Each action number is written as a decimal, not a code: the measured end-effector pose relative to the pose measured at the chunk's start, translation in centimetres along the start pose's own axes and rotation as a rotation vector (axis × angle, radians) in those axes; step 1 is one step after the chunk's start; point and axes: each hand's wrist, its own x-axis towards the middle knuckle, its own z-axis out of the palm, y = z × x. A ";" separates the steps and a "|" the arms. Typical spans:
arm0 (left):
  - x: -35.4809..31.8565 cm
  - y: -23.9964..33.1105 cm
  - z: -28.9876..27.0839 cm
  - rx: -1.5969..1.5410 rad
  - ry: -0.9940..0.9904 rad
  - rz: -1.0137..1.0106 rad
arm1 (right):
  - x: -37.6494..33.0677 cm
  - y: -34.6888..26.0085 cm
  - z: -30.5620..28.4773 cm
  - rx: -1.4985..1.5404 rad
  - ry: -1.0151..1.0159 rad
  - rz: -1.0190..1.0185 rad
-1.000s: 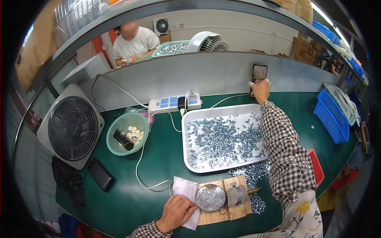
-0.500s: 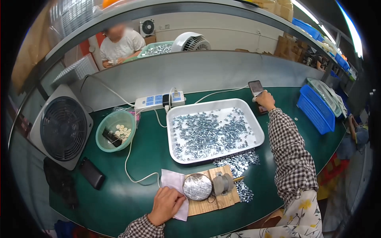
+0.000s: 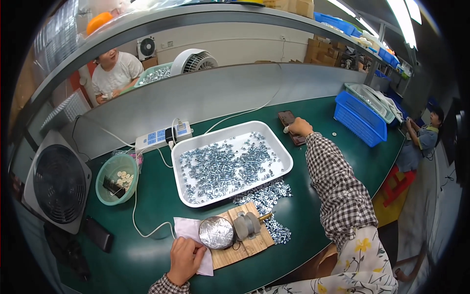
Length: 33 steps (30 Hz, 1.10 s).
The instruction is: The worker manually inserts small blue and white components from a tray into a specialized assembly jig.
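Observation:
On the green table, my right hand [image 3: 301,127] lies across a dark mobile phone [image 3: 286,117] beyond the tray's right end, its fingers closed around it; something white covers one fingertip. At the near edge, my left hand [image 3: 183,259] rests with curled fingers on a pale pink cloth [image 3: 186,226]; whatever may be under the fingers is hidden. Touching the cloth is a round pad wrapped in silvery material [image 3: 216,232], set on a wooden board [image 3: 232,255]. A small grey motor-like device [image 3: 246,226] with a brass-coloured shaft is mounted beside it.
A white tray [image 3: 183,196] holds many small metal parts, with loose ones [image 3: 276,193] heaped at its near right corner. Around it are a green bowl [image 3: 105,196], power strip [image 3: 156,137], black power bank [image 3: 99,235], fan [image 3: 58,181] and blue basket [image 3: 360,120]. Two people sit farther off.
My view has turned to the right, so the table's things appear farther left. My left hand stays on the cloth and my right hand at the phone. The person behind the partition has raised their head.

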 end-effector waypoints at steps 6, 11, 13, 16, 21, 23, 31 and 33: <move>0.2 0.1 0.1 -0.002 -0.017 0.003 | 2.1 -0.7 0.4 0.117 0.168 -0.034; 0.1 0.9 -0.3 0.017 -0.020 -0.031 | 0.7 -4.6 0.9 0.062 0.037 -0.071; 0.2 1.0 -0.2 0.024 -0.021 -0.035 | 0.6 -5.2 1.3 0.044 0.012 -0.074; 0.4 1.1 -0.1 0.018 -0.018 -0.013 | 1.4 -5.3 2.7 -0.013 0.059 -0.099; 1.3 1.3 -0.5 0.007 0.007 0.019 | 2.9 -5.5 4.9 -0.074 0.254 -0.117; 1.2 1.2 -0.5 -0.002 0.000 0.027 | 2.9 -5.4 5.1 -0.066 0.274 -0.111; 0.4 0.5 -0.2 -0.003 -0.041 -0.002 | 1.7 -4.0 3.4 -0.070 0.173 -0.227; 0.2 0.5 -0.1 -0.004 -0.052 -0.010 | 0.8 -2.8 1.5 -0.095 0.270 -0.330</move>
